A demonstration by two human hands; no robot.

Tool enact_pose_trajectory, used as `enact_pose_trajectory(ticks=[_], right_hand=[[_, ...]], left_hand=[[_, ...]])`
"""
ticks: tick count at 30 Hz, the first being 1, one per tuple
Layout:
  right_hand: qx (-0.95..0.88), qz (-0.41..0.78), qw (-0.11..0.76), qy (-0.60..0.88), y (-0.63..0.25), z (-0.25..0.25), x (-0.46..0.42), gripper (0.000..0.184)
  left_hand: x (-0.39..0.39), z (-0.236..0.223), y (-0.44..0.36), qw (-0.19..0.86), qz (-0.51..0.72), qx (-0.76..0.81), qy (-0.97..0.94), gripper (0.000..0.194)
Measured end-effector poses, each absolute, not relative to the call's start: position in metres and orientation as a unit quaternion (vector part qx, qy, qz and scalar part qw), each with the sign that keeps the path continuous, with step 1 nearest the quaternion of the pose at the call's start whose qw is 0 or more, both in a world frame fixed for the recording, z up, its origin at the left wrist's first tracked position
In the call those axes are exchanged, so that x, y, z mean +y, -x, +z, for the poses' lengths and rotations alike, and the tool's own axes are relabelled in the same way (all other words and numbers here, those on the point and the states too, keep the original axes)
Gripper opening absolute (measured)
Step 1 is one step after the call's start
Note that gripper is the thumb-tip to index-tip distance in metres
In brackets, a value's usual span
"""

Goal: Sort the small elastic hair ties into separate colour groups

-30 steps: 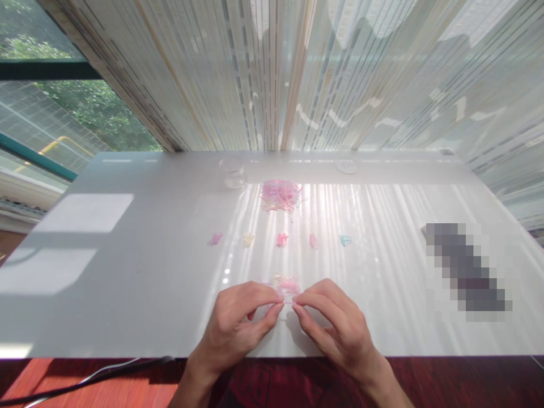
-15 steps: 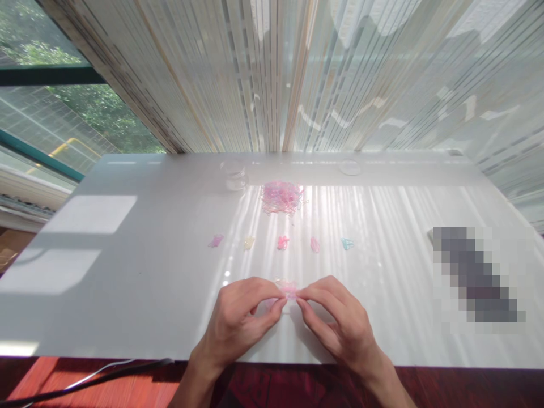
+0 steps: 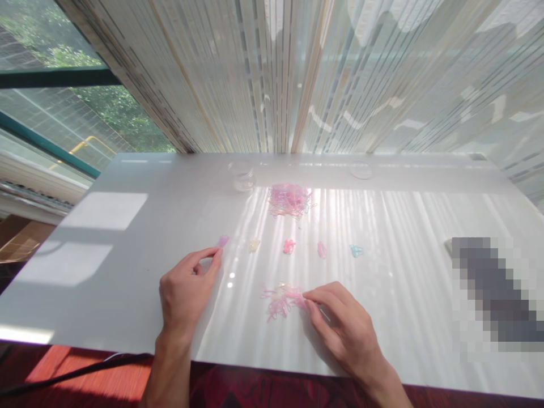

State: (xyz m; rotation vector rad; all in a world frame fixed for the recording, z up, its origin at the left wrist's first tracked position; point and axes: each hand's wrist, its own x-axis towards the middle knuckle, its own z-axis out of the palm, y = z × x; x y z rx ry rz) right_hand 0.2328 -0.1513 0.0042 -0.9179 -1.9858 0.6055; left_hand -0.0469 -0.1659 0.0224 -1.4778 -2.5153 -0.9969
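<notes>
My left hand is closed in a pinch, its fingertips at the near edge of a small purple cluster of rubber bands. The band in its tips is mostly hidden. At the right edge of a loose mixed pile of pink and pale yellow rubber bands, my right hand pinches a pink one with thumb and index finger. In line with the purple cluster lie a yellow cluster, a red-pink cluster, a pink cluster and a blue cluster.
Beyond the row lies a large heap of mixed rubber bands. A clear jar stands behind it to the left, and a clear round lid lies to the right. A blurred-out dark object rests on the white table at the right.
My hands were together over the near pile, holding a small band between them. My left hand has since moved left and forward to the purple cluster; my right hand stays by the pile.
</notes>
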Motion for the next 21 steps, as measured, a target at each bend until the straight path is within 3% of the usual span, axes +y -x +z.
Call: enact_pose_trajectory(ticks=[21], right_hand=[[-0.797, 0.251, 0.406, 0.37, -0.232, -0.001, -0.153, 0.014]], left_hand=[[-0.157, 0.022, 0.062, 0.025, -0.252, -0.864, 0.436, 0.013]])
